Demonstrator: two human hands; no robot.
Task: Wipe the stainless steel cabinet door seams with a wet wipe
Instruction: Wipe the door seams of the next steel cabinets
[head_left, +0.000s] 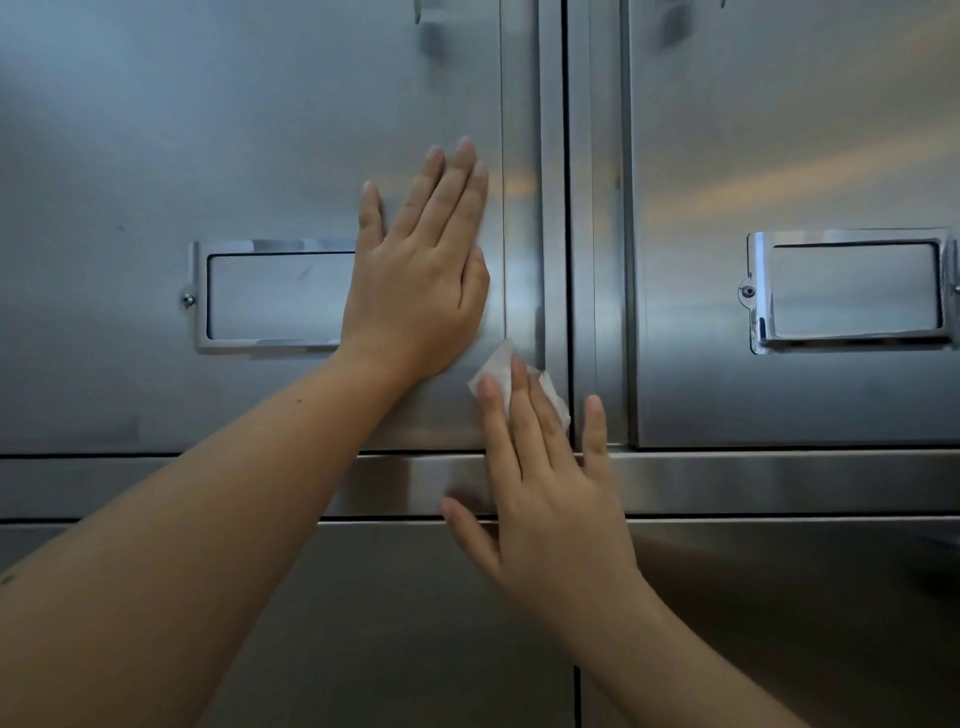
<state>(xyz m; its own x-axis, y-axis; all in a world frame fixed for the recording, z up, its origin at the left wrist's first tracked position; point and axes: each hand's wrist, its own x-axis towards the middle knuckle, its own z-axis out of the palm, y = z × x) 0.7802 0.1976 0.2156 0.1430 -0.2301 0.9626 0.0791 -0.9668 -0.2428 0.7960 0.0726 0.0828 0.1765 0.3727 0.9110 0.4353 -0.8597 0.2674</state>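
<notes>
Flat and straight-fingered, the left hand (415, 280) covers one end of a label frame (270, 296) on the left door (208, 130). The right hand (545, 483), fingers straight, presses the mostly hidden wet wipe (496, 366) beside the centre seam (566, 208).

Two limbs in view. The left forearm (208, 493) enters from 8 o'clock and the right forearm (675, 649) from 5 o'clock. Both are bare from frame edge to wrist.

Left hand (415, 291): long, slender fingers. The fingernails (466, 146) are trimmed short with a natural finish. Knuckles and tendons are faintly marked across the back.

Right hand (545, 499): same build, with nails likewise short and plain.

Markings: one small dark spot (298, 400) lies on the left forearm, toward 2 o'clock from its midpoint, short of the wrist. A second, fainter mark (8, 578) sits at the 9 o'clock frame edge.
</notes>
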